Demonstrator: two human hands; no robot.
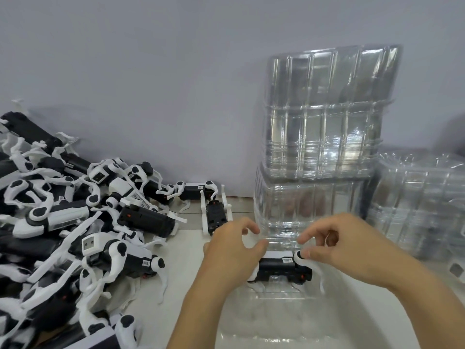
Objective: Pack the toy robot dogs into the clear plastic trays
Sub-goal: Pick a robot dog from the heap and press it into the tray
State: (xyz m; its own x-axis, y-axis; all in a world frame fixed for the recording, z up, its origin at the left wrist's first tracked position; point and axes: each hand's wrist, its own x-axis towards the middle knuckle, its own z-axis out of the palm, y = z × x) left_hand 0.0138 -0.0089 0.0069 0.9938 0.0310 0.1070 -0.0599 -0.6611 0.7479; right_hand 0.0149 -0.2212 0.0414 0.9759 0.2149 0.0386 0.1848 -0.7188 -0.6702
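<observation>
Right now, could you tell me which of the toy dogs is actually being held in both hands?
The toy dog over the clear tray in front: the left hand and right hand grip its ends. The others lie untouched in the pile to the left.

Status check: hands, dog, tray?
Both hands on one toy robot dog: left hand at its left end, right hand pinching its right end. Dog over the clear tray. Nothing blocking.
</observation>
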